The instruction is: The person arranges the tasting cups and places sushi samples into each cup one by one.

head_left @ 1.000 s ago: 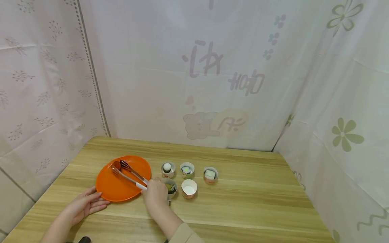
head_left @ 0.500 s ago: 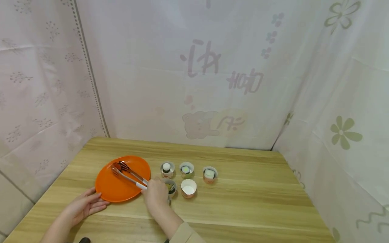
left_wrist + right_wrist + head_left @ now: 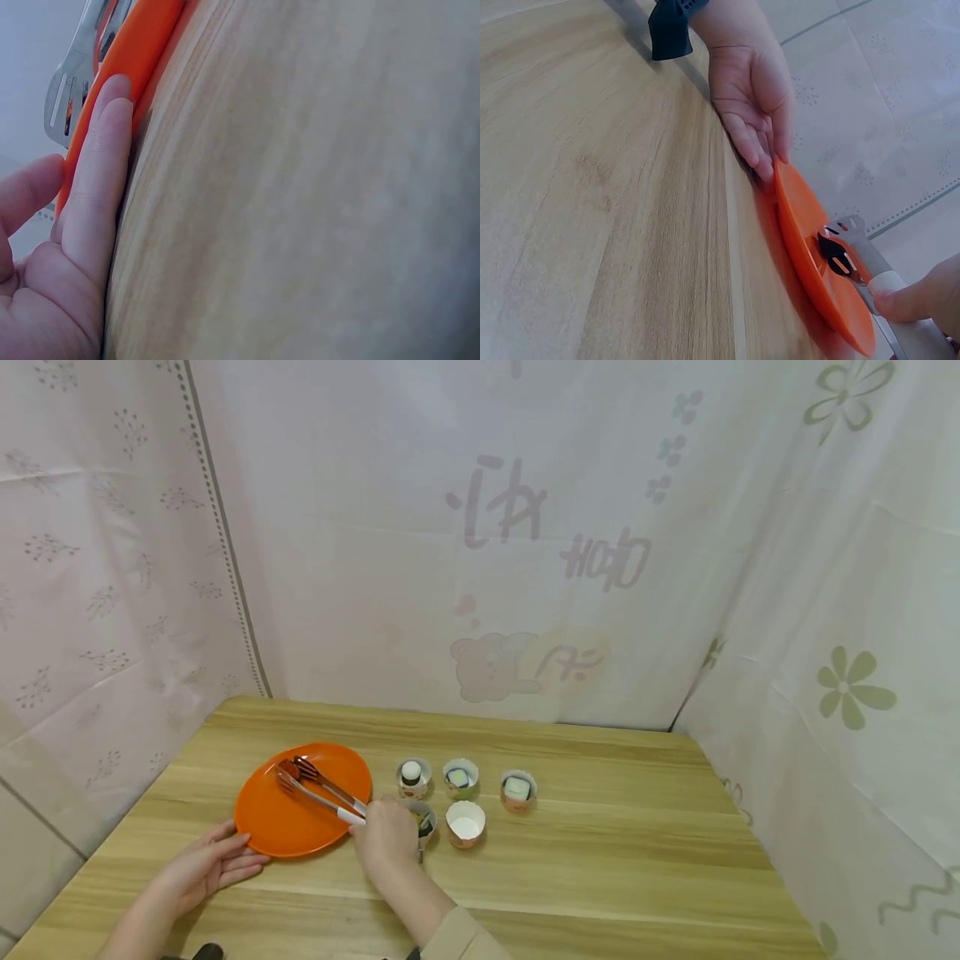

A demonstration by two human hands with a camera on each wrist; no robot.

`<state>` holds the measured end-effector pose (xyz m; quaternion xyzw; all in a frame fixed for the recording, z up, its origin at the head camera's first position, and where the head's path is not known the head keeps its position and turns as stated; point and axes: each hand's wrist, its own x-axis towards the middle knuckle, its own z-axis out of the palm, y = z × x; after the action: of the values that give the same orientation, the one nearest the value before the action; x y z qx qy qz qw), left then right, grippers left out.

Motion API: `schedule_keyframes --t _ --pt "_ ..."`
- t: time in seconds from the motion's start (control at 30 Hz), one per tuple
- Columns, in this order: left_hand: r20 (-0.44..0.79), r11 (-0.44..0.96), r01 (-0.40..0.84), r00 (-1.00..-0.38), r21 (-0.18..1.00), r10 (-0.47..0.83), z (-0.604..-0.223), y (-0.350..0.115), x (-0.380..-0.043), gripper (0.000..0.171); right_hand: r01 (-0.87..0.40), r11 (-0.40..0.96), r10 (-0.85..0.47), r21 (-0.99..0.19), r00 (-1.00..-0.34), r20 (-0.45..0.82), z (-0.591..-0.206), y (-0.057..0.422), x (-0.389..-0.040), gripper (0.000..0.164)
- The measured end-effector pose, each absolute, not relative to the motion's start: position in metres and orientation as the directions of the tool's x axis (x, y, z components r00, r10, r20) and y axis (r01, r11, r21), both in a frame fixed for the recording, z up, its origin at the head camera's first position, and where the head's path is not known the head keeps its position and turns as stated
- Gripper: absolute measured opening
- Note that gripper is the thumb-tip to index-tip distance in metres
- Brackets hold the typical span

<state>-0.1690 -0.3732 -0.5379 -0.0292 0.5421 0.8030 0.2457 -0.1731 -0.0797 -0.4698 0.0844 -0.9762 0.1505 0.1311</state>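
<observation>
My right hand (image 3: 386, 839) grips a pair of silver tongs (image 3: 318, 799) with white handle parts. Their slotted tips reach over the orange plate (image 3: 281, 827), one on each side of a small reddish-brown piece (image 3: 288, 768). Whether they press on it is hard to tell. At the plate's near-left rim, my left hand (image 3: 217, 864) has its thumb on the edge and straight fingers beneath; the left wrist view shows these fingers (image 3: 105, 161) along the plate's underside. Just beyond the right hand, a paper cup (image 3: 426, 835) with a dark and yellow-green piece is partly hidden.
To the right stand more paper cups: one with a white-topped dark piece (image 3: 411, 774), one with a pale green-marked piece (image 3: 458, 777), one with a whitish block (image 3: 517, 789), and an empty cup (image 3: 467, 827). Patterned curtains (image 3: 360, 568) enclose the wooden table (image 3: 637, 860).
The right hand and tongs have shifted very slightly to the right. The left hand, plate and cups stay in place.
</observation>
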Motion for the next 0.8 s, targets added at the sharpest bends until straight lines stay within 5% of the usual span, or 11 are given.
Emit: schedule_keyframes --t 0.8 --pt "-0.321 -0.294 -0.438 -0.872 0.849 0.37 -0.535 -0.374 -0.167 0.076 -0.218 0.931 -0.129 -0.294 -0.947 0.293 -0.475 -0.067 -0.167 0.032"
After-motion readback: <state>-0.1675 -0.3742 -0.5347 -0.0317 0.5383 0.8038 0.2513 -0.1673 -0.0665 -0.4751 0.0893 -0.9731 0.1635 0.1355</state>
